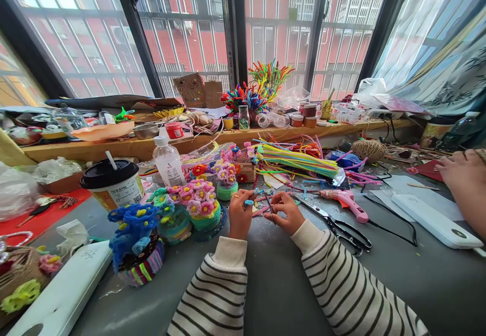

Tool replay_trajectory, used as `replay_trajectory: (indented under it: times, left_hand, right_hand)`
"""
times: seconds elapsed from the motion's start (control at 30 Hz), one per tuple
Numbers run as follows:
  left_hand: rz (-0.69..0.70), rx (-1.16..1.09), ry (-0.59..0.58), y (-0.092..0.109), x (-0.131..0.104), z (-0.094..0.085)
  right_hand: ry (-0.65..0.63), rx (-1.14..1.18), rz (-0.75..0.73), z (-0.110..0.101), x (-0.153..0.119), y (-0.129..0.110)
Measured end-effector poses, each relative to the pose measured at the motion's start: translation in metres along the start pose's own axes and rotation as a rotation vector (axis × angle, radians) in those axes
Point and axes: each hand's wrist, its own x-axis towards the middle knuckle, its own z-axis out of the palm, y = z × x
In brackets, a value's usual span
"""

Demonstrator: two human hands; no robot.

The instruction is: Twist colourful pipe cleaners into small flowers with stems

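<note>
Low over the grey table (273, 285), my left hand (241, 213) is closed on a light blue pipe cleaner (249, 203). Facing it, my right hand (285, 213) grips a thin dark tool (268, 202), whose tip is near the blue piece. The tool's exact kind is hard to make out. Left of my left hand stand a pot of pink pipe-cleaner flowers (201, 199) and a pot of blue ones (136, 240). Large black-handled scissors (334, 224) lie right of my right hand, beside a pink glue gun (351, 204).
Behind my hands lies a bundle of coloured pipe cleaners (299, 159). A lidded cup (114, 184) and a plastic bottle (168, 161) stand at the left. Another person's hand (463, 179) rests at the right, near a white device (436, 219).
</note>
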Motion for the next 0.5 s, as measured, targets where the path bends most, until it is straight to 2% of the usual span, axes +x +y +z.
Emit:
replay_trajectory:
  times: [0.2,0.5]
  left_hand:
    - [0.009,0.019,-0.019,0.0055,-0.0001,-0.0012]
    - [0.008,0.030,-0.006,0.0059,0.0005,-0.0014]
  right_hand:
    - [-0.104,0.133,0.046,0.0001,-0.0004,-0.0017]
    - [-0.094,0.165,0.061,0.0012,0.0011,-0.0014]
